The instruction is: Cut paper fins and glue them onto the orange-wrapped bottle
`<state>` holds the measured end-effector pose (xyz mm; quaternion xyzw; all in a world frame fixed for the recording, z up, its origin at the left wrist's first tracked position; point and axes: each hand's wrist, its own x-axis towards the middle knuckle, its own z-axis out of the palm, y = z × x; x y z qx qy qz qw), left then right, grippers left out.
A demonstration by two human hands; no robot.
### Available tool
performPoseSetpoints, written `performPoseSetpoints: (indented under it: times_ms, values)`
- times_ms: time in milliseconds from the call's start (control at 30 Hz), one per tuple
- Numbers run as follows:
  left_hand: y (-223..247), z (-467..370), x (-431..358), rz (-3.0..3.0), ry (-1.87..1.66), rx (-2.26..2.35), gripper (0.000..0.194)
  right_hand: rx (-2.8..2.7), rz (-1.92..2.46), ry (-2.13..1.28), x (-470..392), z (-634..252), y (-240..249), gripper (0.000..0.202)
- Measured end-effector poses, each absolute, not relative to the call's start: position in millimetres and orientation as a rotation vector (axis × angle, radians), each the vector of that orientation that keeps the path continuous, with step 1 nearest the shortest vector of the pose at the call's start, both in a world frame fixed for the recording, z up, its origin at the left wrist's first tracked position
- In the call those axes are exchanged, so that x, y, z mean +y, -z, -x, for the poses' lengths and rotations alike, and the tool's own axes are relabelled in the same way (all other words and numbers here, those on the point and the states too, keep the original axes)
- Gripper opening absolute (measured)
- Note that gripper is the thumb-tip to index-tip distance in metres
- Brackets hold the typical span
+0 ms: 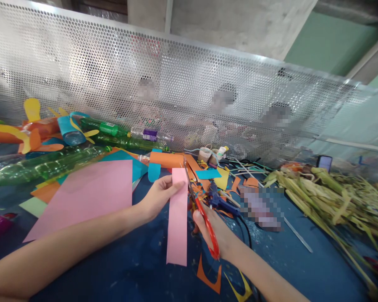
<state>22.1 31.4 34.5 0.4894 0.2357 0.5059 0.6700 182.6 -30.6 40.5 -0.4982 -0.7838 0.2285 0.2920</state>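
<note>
My left hand (160,196) pinches a long pink paper strip (177,226) near its far end, thumb on top. The strip hangs toward me over the blue table. In my right hand (212,228) is a pair of scissors (208,228) with red handles; the blades point away from me along the strip's upper right edge. I cannot tell whether they are cutting into it. A large pink sheet (94,193) lies to the left on other coloured papers. Just beyond the strip rests a plastic bottle wrapped in orange paper (165,159) with blue paper pieces.
Green plastic bottles (50,165) and paper-decorated bottles (44,128) lie at the left. A blue glue gun (222,202) with a black cord sits among paper scraps right of the scissors. Dry corn husks (330,197) cover the right side. A perforated metal panel (189,84) stands behind.
</note>
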Motion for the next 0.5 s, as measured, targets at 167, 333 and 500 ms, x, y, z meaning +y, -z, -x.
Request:
performPoseSetpoints:
  times_ms: [167, 333, 500]
  values:
    - [-35.5, -22.2, 30.8, -1.098, -1.142, 0.547, 0.015, -2.107, 1.328, -0.591, -30.7, -182.3, -41.5, 0.031]
    - [-34.7, -22.8, 29.9, -1.083, -1.15, 0.503, 0.015, -2.126, 1.274, -0.565, -29.1, -183.5, -40.3, 0.028]
    - [-35.8, -22.5, 28.3, -1.083, -1.14, 0.52, 0.015, -2.113, 1.246, -0.543, -28.4, -182.4, -38.7, 0.029]
